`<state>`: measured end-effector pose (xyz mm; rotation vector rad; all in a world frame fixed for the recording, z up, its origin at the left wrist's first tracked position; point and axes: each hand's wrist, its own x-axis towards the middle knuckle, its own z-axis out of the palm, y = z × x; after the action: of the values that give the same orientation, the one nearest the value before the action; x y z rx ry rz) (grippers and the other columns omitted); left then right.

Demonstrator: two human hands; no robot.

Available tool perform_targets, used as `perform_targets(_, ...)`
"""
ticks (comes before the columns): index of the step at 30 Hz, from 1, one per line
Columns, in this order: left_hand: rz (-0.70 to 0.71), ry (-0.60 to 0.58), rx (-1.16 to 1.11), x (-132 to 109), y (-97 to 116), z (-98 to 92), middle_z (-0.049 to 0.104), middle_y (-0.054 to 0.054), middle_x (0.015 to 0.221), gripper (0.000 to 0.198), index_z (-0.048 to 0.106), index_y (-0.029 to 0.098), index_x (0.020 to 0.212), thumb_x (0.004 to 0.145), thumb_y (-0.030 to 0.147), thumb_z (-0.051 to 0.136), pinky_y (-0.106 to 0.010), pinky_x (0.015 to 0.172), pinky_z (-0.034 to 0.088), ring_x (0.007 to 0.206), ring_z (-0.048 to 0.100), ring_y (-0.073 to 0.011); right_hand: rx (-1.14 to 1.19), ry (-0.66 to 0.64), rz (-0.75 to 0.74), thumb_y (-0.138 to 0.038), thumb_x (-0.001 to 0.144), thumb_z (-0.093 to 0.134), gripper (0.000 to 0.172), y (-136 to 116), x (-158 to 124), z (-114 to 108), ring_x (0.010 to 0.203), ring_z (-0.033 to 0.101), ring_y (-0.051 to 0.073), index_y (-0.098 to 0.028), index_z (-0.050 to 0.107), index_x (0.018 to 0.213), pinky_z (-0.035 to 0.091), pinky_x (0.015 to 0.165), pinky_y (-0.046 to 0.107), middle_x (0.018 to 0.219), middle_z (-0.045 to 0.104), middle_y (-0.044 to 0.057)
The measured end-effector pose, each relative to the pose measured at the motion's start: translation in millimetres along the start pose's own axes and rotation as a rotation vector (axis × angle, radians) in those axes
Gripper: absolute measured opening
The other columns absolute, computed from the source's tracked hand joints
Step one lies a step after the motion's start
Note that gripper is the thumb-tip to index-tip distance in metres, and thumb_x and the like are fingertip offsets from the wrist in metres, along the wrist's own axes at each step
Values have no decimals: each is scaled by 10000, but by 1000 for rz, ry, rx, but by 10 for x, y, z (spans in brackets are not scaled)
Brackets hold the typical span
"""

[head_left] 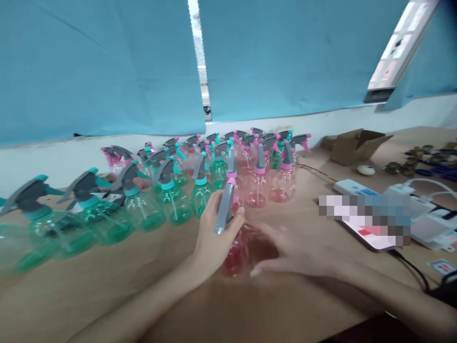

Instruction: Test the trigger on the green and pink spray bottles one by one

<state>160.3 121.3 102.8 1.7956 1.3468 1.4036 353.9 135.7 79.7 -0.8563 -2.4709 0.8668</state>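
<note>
A pink see-through spray bottle point(235, 257) with a grey and pink trigger head stands upright on the wooden table point(171, 295) in front of me. My left hand point(213, 228) is wrapped around its neck, just under the spray head. Close by on the right, my right hand point(285, 250) has its fingers spread, thumb apart, beside the bottle; whether it touches the bottle I cannot tell. Right behind stand pink spray bottles point(256, 190). A row of green spray bottles point(174, 205) with grey and teal heads runs off to the left.
More spray bottles crowd toward the wall. To the right lie a phone point(371, 231), a power strip point(360, 190) and white chargers with cables. Farther back are an open cardboard box point(357, 145), a white oval object point(365, 170) and a heap of small brass-coloured and blue parts point(424, 159).
</note>
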Motion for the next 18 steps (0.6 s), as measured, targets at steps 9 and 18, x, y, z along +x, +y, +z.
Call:
perform_targets(9,17,-118,-43,193,351,823,543,-43,1088,332,459,248,1102,833,421,547,-395,916,411,1032,529,-219,-124,369,115,-509,770,596,693,140,-364,14,1076,545,321,-267,317,1357,475,852,477,1212,561,105)
perform_targets(18,39,-281,-22,386,412,1189,479,-110,1267,635,329,249,1309,768,403,625,-491,970,374,1156,471,-297,-165,514,210,-463,741,626,599,386,-576,-351,969,594,296,-220,419,1248,497,787,442,1116,602,115)
